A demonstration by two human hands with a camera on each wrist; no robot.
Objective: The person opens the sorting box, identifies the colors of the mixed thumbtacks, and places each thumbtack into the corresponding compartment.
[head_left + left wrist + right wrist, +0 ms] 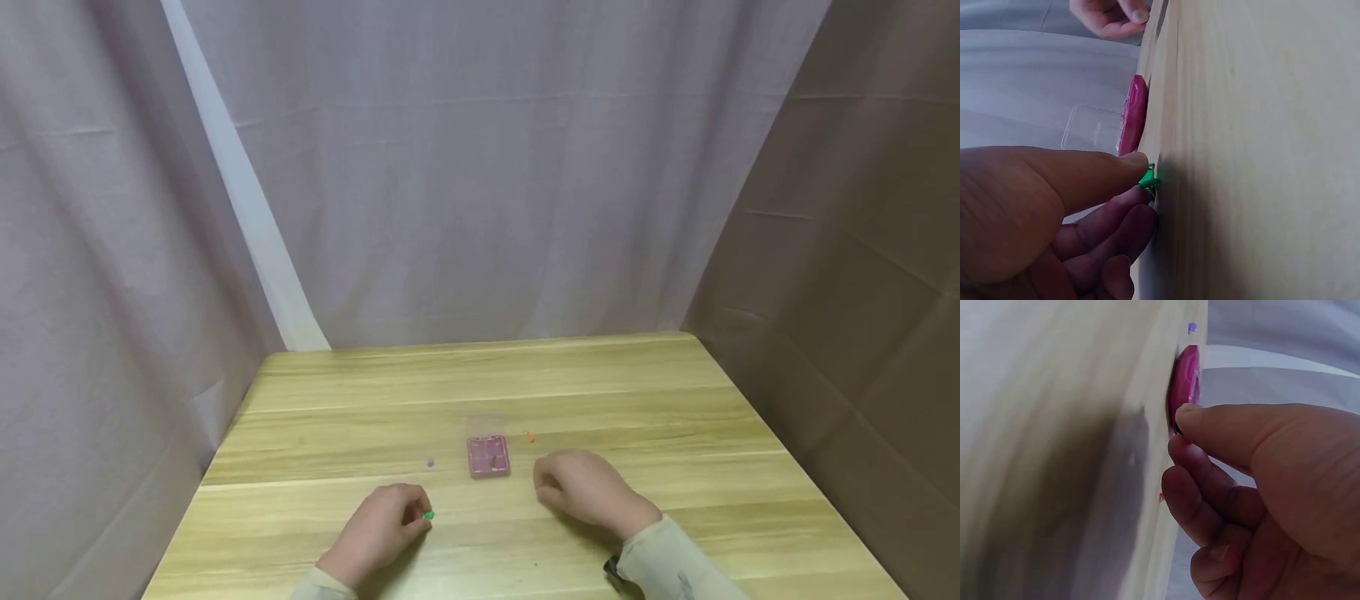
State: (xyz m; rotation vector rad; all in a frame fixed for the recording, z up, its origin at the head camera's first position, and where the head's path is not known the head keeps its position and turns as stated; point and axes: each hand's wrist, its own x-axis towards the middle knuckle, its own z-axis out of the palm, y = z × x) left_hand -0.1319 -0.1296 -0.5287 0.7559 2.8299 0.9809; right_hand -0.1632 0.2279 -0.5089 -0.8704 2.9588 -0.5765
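Observation:
Thumb and fingertips of my left hand (382,529) pinch a small green piece (1148,179), shiny with little knobs, low over the wooden table. Part of it is covered by the fingers. Ahead, between the hands, a flat pink divided box (488,457) lies with its clear lid (1088,128) raised. A small brownish piece (493,462) shows in its near right compartment. My right hand (588,487) is just right of the box, fingers curled. In the right wrist view, a tiny dark piece (1177,429) shows between its thumb and index fingertip, mostly hidden.
A small purple piece (431,462) lies on the table left of the box. To the box's right, beyond my right hand, is a small orange piece (530,437). Grey curtains (510,208) hang round the far and side edges of the table (322,417).

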